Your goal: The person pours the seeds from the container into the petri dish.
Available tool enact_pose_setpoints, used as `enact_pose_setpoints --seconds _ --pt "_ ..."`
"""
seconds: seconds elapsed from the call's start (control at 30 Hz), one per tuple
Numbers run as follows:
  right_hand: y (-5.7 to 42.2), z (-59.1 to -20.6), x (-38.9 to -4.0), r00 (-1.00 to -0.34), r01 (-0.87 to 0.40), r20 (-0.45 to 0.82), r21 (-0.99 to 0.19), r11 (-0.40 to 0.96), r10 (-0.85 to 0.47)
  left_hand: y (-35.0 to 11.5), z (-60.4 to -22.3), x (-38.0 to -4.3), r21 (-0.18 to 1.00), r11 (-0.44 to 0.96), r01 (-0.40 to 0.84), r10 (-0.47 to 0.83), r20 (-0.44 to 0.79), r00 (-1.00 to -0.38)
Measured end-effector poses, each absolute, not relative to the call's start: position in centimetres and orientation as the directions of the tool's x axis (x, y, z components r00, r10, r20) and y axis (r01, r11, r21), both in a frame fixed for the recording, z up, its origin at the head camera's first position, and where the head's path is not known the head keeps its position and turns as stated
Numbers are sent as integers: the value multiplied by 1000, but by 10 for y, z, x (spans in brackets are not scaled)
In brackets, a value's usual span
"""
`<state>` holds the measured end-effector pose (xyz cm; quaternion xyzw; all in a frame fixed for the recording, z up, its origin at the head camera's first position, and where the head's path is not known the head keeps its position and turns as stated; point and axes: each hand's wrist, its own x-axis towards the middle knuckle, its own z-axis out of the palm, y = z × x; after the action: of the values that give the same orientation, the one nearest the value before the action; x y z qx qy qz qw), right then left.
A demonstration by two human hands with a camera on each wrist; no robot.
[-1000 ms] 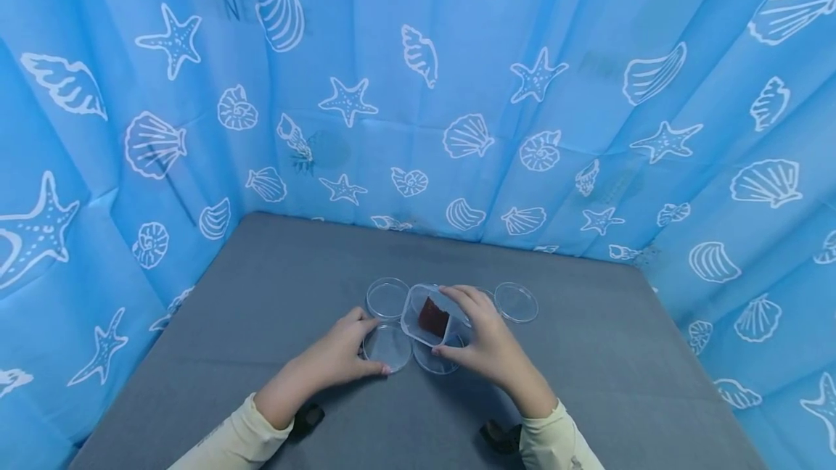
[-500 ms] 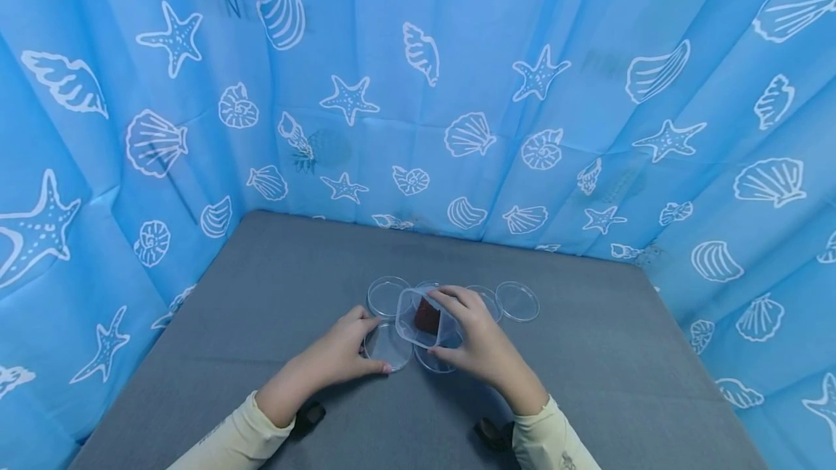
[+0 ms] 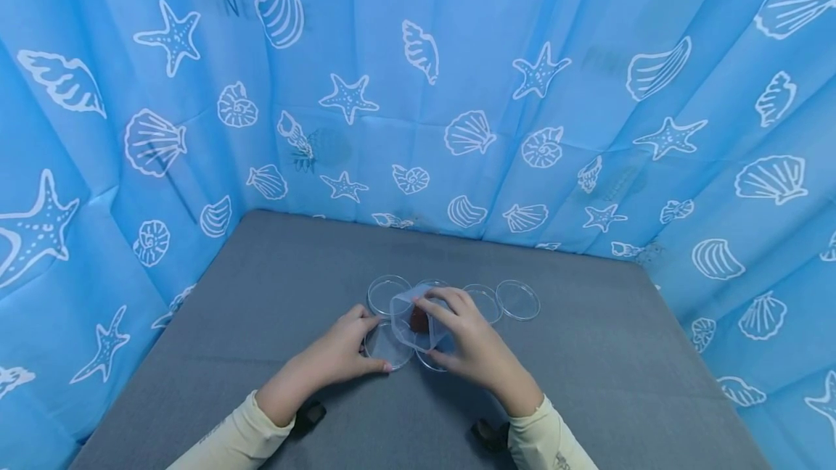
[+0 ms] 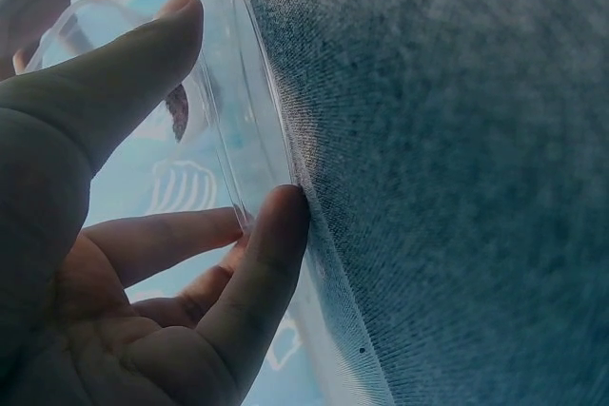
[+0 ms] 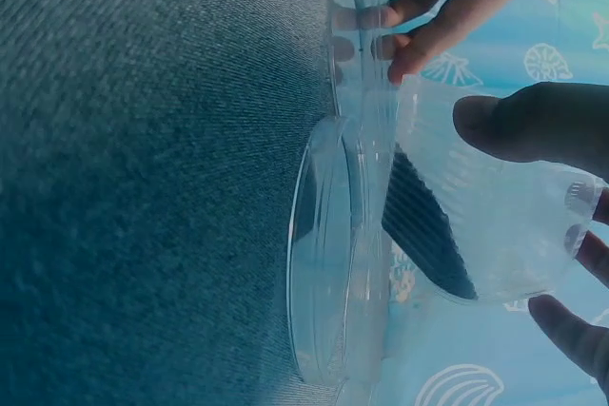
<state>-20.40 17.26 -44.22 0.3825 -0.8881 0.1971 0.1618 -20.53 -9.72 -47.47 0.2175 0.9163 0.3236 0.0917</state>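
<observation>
My left hand holds a clear petri dish by its sides on the grey table, thumb on the near edge and fingers on the far edge. In the left wrist view the thumb and a finger lie at the rim of this dish. My right hand grips a clear plastic tub, tipped left over the held dish. Reddish-brown granular stuff sits inside. In the right wrist view a dark, ridged mass of it lies along the tub's lower side, toward its mouth.
Another petri dish stands right of the held one, partly hidden by the tub and right hand. Behind are several more in a row, including a far-left dish and a far-right dish. A blue shell-print curtain surrounds the table.
My right hand has moved left and tipped the tub further toward the held dish. The brown stuff inside shows less from above. The left hand has stayed in place.
</observation>
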Motion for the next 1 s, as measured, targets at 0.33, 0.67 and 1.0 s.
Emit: enact_pose_setpoints --seconds 0.33,0.67,1.0 --pt "168 -443 -205 -619 -769 449 -180 614 -644 -98 -475 -206 637 701 322 457 -54 -888" --pt "161 -440 -204 -603 -779 435 -141 610 -669 -98 -475 -207 652 692 310 455 -61 -888" --pt "158 -439 -202 -598 -780 437 -123 614 -672 -97 -476 -206 640 698 321 455 -51 -889"
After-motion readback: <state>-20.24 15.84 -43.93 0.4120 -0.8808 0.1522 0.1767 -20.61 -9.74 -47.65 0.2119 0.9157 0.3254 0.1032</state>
